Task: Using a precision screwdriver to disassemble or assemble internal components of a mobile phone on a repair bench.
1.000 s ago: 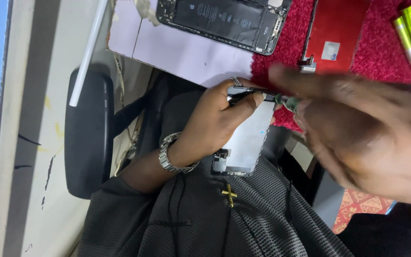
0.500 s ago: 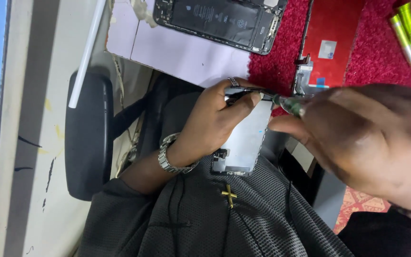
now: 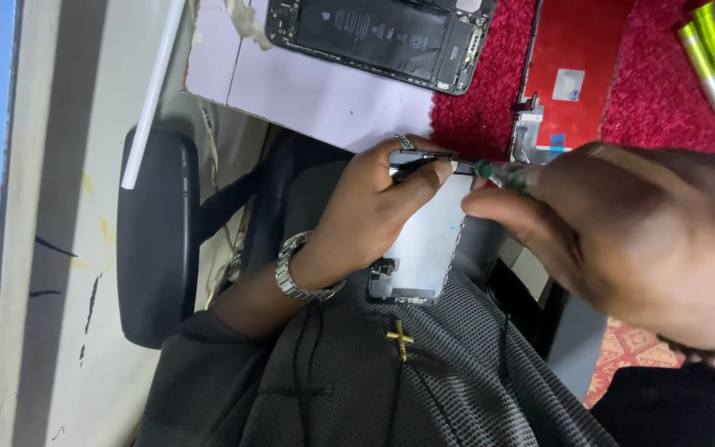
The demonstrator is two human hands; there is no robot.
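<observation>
1. The phone screen panel [image 3: 424, 248] in the left hand [image 3: 374, 215] has a smooth, matt grey metal back.
2. The screwdriver [image 3: 498, 172] in the right hand [image 3: 647, 240] has a glossy green shaft that looks like plastic.
3. The wristwatch [image 3: 299, 277] has a shiny metal link band.
4. The mat [image 3: 655, 91] on the desk is rough, fuzzy red cloth.
5. The bare desk top [image 3: 316, 91] near its front edge is smooth, matt and pale lilac.
6. The open phone body [image 3: 374, 37] shows a matt black battery.
7. The shirt [image 3: 391, 389] is dark textured woven cloth.
8. The small cross [image 3: 400, 339] is glossy gold-coloured metal.
</observation>
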